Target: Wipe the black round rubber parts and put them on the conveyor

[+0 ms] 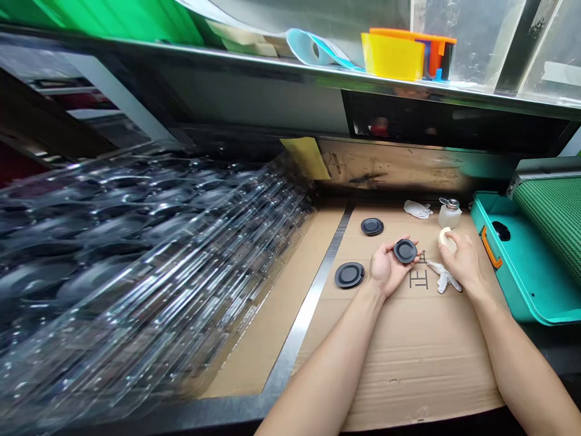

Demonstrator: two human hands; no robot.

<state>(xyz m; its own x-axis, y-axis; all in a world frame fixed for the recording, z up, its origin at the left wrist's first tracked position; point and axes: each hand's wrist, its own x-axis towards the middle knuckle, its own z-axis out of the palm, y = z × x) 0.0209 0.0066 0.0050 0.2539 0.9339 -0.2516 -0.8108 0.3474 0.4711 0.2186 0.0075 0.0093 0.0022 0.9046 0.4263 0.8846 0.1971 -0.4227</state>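
Note:
In my left hand (389,268), palm up, I hold a round black plastic disc (405,251) with a raised rim. My right hand (463,259) pinches a small cream-coloured round pad (447,237), apart from the disc and just in front of a small bottle (449,213) with a metal top. To the left of my left hand lie another black disc (349,275) and, farther back, a smaller-looking black disc (372,226). A white glove (443,277) rests on the cardboard between my hands.
Stacked clear plastic trays (181,278) holding black round parts fill the left side. A teal bin (529,284) with one black part (501,231) stands right, beside a green conveyor belt (556,212). Crumpled white material (417,209) lies at the back. Overhead, a shelf carries a yellow bin (393,56).

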